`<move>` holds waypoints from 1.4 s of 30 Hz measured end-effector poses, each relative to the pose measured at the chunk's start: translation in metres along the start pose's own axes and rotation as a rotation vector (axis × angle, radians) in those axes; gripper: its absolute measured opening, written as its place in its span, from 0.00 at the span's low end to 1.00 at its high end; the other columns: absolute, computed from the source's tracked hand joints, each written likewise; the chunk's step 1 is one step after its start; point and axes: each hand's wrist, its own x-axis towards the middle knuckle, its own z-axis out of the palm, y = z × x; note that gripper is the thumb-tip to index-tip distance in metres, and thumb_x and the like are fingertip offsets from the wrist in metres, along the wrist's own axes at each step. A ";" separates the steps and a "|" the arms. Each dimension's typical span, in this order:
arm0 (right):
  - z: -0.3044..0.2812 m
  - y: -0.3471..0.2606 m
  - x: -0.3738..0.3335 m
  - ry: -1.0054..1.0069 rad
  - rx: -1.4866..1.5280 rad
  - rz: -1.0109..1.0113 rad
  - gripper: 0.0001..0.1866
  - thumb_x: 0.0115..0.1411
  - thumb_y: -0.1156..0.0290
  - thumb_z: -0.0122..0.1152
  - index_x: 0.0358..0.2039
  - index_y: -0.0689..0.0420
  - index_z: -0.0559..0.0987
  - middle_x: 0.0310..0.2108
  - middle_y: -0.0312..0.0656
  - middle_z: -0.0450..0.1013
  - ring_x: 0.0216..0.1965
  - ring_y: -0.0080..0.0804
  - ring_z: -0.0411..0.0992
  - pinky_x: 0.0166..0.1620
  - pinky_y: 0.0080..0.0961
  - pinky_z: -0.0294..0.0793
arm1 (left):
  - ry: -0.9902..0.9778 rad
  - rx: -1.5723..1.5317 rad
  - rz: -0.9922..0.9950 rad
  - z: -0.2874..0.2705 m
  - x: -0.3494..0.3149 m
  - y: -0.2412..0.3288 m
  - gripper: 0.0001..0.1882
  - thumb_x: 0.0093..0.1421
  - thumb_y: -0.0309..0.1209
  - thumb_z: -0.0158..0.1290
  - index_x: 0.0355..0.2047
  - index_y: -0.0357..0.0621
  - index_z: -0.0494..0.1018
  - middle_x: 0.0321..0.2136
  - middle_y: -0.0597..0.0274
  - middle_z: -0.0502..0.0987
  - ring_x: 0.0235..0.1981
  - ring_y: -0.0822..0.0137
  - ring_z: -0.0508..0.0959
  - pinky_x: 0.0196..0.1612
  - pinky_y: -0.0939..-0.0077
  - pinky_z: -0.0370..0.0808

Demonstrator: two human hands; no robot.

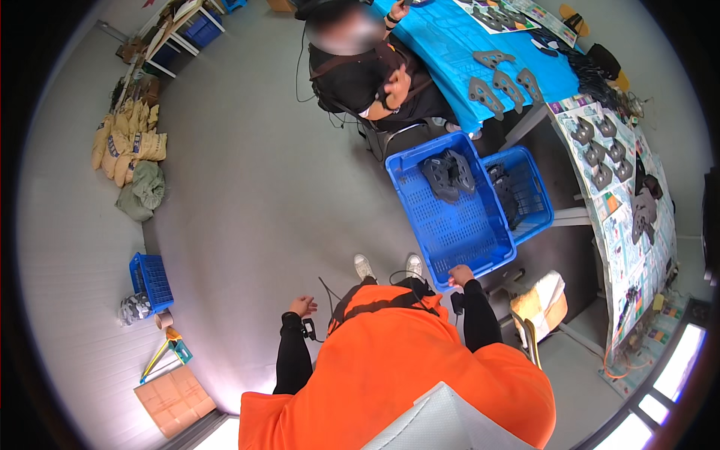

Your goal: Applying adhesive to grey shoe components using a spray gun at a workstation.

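Observation:
My right hand [460, 276] is at the near rim of a large blue plastic crate [468, 234], its fingers curled at the edge. Dark grey moulded parts [448, 175] lie in a cluster toward the far end of that crate. Hanging free at my left side, my left hand [303, 306] has its fingers loosely apart and holds nothing. Behind the large crate, to its right, stands a second blue crate [535, 191] with more dark parts in it, partly hidden.
A seated person [367, 82] works at a blue-covered table [442, 56] bearing several grey parts. To the right, another table [611, 217] carries more parts. A chair [536, 311] with a cloth is by my right. Sacks [131, 142] and a cardboard box [175, 401] lie along the left wall.

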 end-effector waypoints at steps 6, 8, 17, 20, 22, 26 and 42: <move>0.000 0.006 0.003 0.002 -0.058 -0.001 0.12 0.58 0.69 0.51 0.37 0.62 0.76 0.22 0.46 0.76 0.20 0.34 0.76 0.21 0.26 0.75 | -0.004 -0.004 -0.007 0.001 -0.003 -0.001 0.18 0.62 0.41 0.48 0.46 0.43 0.69 0.36 0.55 0.80 0.32 0.63 0.81 0.34 0.68 0.73; 0.000 0.006 0.003 0.002 -0.081 0.006 0.12 0.58 0.69 0.51 0.38 0.62 0.76 0.22 0.46 0.76 0.21 0.34 0.76 0.21 0.26 0.75 | -0.009 -0.013 -0.011 0.000 -0.003 -0.002 0.17 0.62 0.41 0.49 0.45 0.43 0.69 0.36 0.55 0.80 0.32 0.63 0.81 0.33 0.68 0.73; 0.000 -0.004 0.001 -0.023 -0.087 -0.008 0.13 0.58 0.69 0.49 0.38 0.63 0.76 0.22 0.47 0.76 0.19 0.34 0.76 0.20 0.27 0.74 | 0.009 0.017 0.013 0.004 -0.007 0.003 0.18 0.62 0.41 0.49 0.45 0.42 0.69 0.36 0.55 0.80 0.32 0.62 0.81 0.34 0.68 0.74; -0.002 -0.002 0.005 -0.045 -0.125 -0.011 0.13 0.59 0.70 0.48 0.39 0.64 0.76 0.22 0.47 0.75 0.19 0.35 0.76 0.19 0.27 0.74 | -0.002 0.023 0.010 0.003 -0.006 0.005 0.18 0.62 0.41 0.48 0.46 0.42 0.68 0.37 0.55 0.80 0.33 0.62 0.81 0.34 0.68 0.74; -0.001 -0.005 0.003 -0.046 -0.140 -0.019 0.13 0.59 0.70 0.48 0.39 0.64 0.76 0.22 0.47 0.75 0.19 0.35 0.76 0.19 0.27 0.74 | -0.001 0.014 0.009 0.002 -0.006 0.002 0.18 0.62 0.41 0.48 0.46 0.42 0.68 0.37 0.55 0.80 0.33 0.62 0.81 0.34 0.68 0.74; -0.001 -0.002 0.006 -0.049 -0.174 -0.042 0.13 0.59 0.70 0.48 0.39 0.64 0.76 0.22 0.47 0.75 0.19 0.34 0.76 0.19 0.27 0.74 | -0.001 0.011 0.007 0.003 -0.006 0.003 0.17 0.62 0.41 0.48 0.45 0.42 0.68 0.36 0.55 0.80 0.32 0.62 0.81 0.34 0.68 0.74; 0.003 0.014 0.019 -0.100 -0.283 -0.156 0.13 0.58 0.70 0.49 0.38 0.63 0.77 0.22 0.46 0.76 0.19 0.33 0.76 0.20 0.25 0.74 | -0.005 0.002 -0.004 0.002 -0.007 -0.005 0.18 0.62 0.41 0.48 0.46 0.41 0.69 0.37 0.55 0.80 0.33 0.63 0.81 0.35 0.69 0.74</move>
